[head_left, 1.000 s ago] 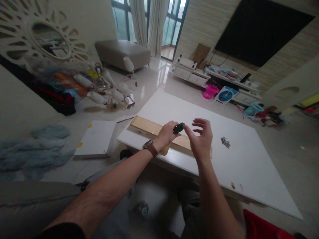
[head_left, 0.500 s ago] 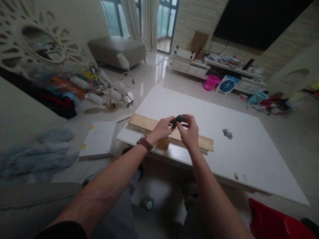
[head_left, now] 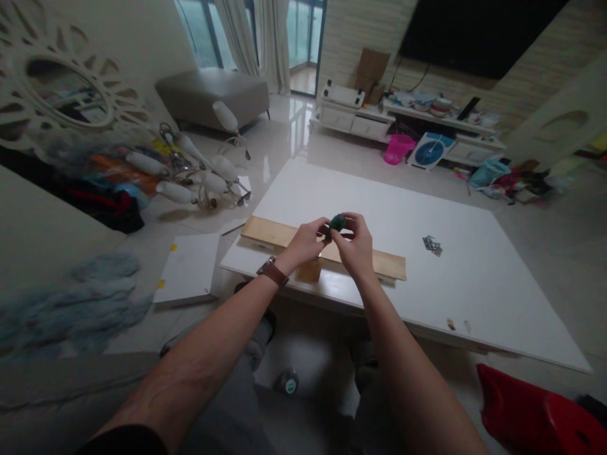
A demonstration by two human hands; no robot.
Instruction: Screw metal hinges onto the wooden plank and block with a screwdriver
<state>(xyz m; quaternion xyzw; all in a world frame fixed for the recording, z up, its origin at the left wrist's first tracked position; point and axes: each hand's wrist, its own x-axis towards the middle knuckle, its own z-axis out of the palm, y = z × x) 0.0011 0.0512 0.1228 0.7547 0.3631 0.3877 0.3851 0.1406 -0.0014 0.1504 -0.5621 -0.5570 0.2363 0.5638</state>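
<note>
Both my hands meet over the near edge of a large white board (head_left: 427,291). My left hand (head_left: 307,241), with a brown watch on its wrist, and my right hand (head_left: 355,246) both pinch a small dark green object (head_left: 337,222) between their fingertips. Under the hands a long light wooden strip (head_left: 384,265) lies flat on the board, and a small wooden block (head_left: 309,272) sits at the board's near edge below my left hand. What the green object is I cannot make out.
A small pile of metal hardware (head_left: 432,245) lies on the board to the right. A smaller white panel (head_left: 187,277) lies on the floor at left, beyond it a chandelier (head_left: 199,174). A red object (head_left: 535,411) sits at bottom right, a green-capped bottle (head_left: 288,383) between my legs.
My right hand, open and apart a second ago, has closed onto the green object held by my left hand. Both hands now grip it together above the wooden strip.
</note>
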